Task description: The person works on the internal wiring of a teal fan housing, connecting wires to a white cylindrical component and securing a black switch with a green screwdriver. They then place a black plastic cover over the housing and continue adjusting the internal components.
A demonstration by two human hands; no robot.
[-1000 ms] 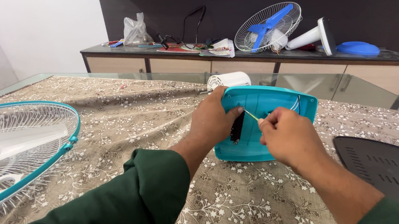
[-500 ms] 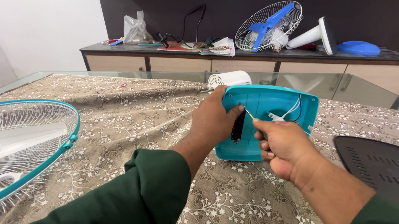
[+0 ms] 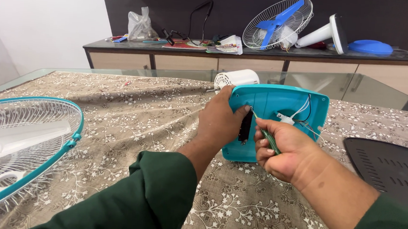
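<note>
Centrally, just right of mid-frame, the right hand is curled tight round a thin green-handled tool, prob. a small screwdriver; its metal tip slants up-left to the inside face of the teal fan base shell, near the thumb of the other hand. Left hand, at frame centre, grips the shell's left edge: fingers wrapped behind, thumb pressed on the inner face, so it's closed on the shell. Shell stands tilted on its lower edge on the table, open side toward the camera. Inside it: a dark rectangular slot just below the thumb, plus a white connector w/ white, blue & black wires at upper right of the shell. Behind the shell, touching or just beside its top-left corner (can't tell which), lies a white motor housing.

Both arms wear dark green sleeves, lower centre & lower right corner. Table has a brown floral cloth over a glass top. Far left: teal-rimmed wire fan guard w/ white blades inside. Right edge: black vented plate, lying flat, well apart from the shell.

Top of frame: a long sideboard against a dark wall, bearing a clear plastic bag, papers, a blue-bladed fan leaning, a white fan stand & a blue round base.
</note>
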